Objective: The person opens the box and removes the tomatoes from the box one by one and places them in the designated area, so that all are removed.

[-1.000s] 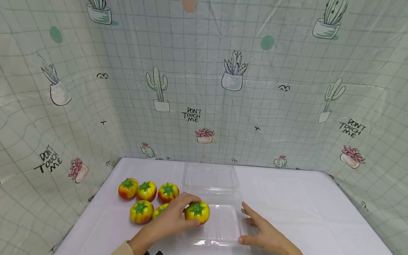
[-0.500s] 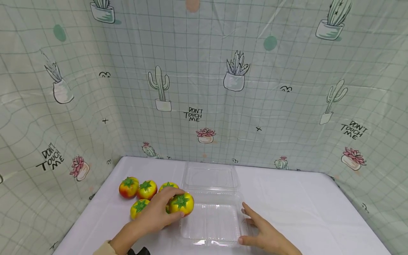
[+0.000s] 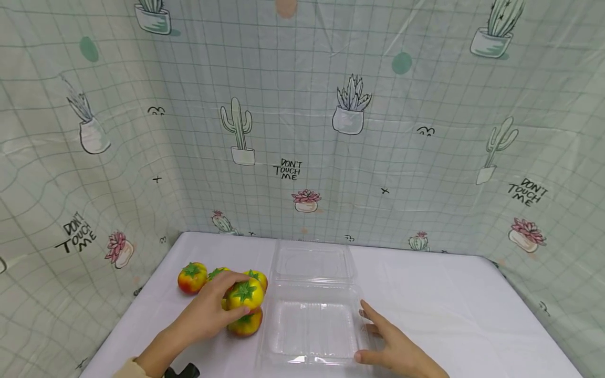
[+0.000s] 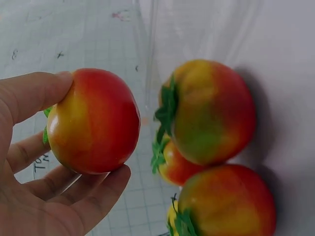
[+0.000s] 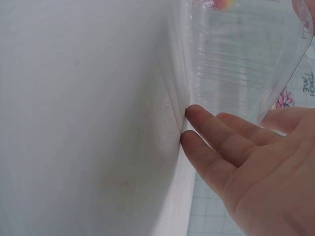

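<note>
A yellow-and-red tomato (image 3: 246,295) with a green star-shaped top is gripped between the thumb and fingers of my left hand (image 3: 205,310). The left wrist view shows this held tomato (image 4: 96,120) raised apart from the others. Several more tomatoes stand on the table around it, one (image 3: 246,323) just in front and another (image 3: 192,278) at the far left; my hand partly hides some. To their right lies a clear plastic clamshell box (image 3: 309,328), lid folded back. My right hand (image 3: 397,346) is at the box's right side, fingers spread, fingertips (image 5: 189,140) on the tablecloth.
The box's transparent lid (image 3: 312,264) lies flat behind its base. A white cloth covers the table (image 3: 439,299). Printed curtains (image 3: 302,131) with cactus drawings rise behind and on both sides. A black object (image 3: 183,370) shows below my left wrist.
My left hand has carried the tomato leftward, from over the box's left part to above the other tomatoes. The right hand stays beside the box.
</note>
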Motion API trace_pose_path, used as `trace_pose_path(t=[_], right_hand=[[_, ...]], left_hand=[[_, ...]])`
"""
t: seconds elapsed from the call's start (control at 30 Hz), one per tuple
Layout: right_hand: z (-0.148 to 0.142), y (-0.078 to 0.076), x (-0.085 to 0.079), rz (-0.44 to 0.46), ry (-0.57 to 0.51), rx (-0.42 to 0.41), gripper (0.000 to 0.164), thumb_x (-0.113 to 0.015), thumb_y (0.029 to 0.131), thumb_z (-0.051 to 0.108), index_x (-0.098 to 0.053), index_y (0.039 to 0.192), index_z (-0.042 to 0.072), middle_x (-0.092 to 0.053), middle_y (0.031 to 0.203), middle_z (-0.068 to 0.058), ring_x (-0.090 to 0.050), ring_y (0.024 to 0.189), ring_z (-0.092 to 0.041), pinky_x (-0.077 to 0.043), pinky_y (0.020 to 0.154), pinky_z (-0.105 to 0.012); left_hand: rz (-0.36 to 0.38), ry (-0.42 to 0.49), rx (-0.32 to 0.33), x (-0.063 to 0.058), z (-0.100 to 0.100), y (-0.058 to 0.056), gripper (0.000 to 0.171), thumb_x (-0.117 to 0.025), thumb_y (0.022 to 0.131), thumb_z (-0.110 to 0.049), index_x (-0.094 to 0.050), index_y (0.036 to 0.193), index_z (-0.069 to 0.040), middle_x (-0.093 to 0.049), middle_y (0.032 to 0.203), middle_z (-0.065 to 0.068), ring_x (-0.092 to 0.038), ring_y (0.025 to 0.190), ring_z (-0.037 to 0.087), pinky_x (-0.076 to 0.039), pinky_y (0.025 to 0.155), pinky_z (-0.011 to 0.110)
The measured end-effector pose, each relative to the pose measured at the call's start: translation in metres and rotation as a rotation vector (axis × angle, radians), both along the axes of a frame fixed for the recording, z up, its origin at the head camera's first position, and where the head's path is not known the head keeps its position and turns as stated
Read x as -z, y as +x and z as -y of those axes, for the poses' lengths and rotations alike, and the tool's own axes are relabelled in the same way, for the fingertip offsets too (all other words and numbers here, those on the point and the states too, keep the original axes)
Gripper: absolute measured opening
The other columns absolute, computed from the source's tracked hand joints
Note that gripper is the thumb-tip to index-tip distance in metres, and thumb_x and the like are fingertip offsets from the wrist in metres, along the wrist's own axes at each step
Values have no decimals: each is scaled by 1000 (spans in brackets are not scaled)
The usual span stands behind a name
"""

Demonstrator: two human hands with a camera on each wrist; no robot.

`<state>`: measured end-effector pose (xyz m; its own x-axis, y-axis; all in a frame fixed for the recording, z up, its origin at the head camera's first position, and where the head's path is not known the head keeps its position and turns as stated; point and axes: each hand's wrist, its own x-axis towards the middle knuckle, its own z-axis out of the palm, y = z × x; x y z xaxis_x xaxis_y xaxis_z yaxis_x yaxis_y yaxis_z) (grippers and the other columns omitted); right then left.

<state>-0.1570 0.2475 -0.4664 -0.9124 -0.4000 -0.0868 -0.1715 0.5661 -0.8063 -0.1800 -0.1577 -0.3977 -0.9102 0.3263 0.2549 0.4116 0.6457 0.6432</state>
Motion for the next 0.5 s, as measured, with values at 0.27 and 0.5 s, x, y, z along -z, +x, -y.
trace_pose_path(t=[0.27, 0.5], right_hand=[[0, 1, -1, 1, 2, 5, 96, -74, 83, 35, -12, 155, 17, -28, 153, -18, -42, 128, -42, -49, 89, -45], [-1, 0, 0, 14, -10, 8, 96, -73, 83, 34, -12, 154, 17, -27, 152, -19, -41, 128, -43, -49, 89, -48]], left_hand=[[-47, -17, -45, 1, 24, 0, 48, -78, 80, -25, -57, 123, -18, -54, 126, 3, -51, 117, 26, -45, 96, 50], [-125, -21, -80, 2, 47, -2, 47, -79, 79, -16, -59, 121, -10, -56, 118, 4, -54, 100, 19, -52, 83, 36]])
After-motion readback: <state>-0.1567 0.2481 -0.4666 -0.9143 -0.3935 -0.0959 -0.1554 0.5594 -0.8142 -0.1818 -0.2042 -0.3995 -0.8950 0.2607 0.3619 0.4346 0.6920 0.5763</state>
